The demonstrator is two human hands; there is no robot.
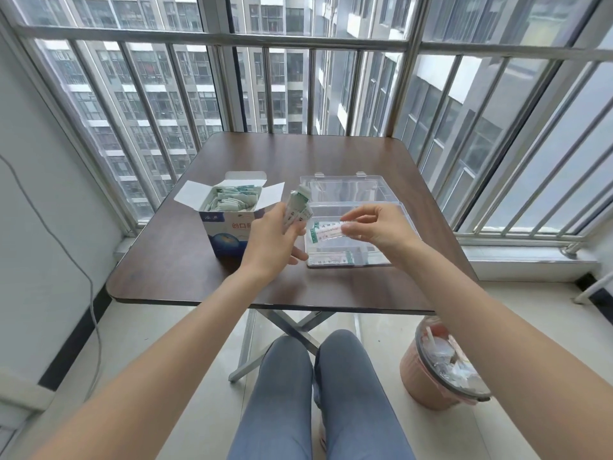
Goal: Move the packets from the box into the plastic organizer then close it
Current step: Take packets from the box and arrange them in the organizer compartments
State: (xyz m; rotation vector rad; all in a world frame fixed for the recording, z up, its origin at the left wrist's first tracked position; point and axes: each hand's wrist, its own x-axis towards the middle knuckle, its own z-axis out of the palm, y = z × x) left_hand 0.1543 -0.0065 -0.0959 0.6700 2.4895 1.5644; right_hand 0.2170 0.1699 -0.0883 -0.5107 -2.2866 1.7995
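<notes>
Head view: we sit at a brown table [172, 260] beside a barred window.
Our left hand [272, 240] grips a bundle of packets [297, 207] between box [232, 227] and open organizer [351, 250]; our right hand [374, 227] pinches one packet [326, 231] over it.

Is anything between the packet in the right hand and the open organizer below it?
Nothing visible. The right hand pinches one packet directly above the plastic organizer, whose lid is swung back. A few packets already lie flat inside, leaving room. The left hand grips a bunch of packets off to the side.
</notes>
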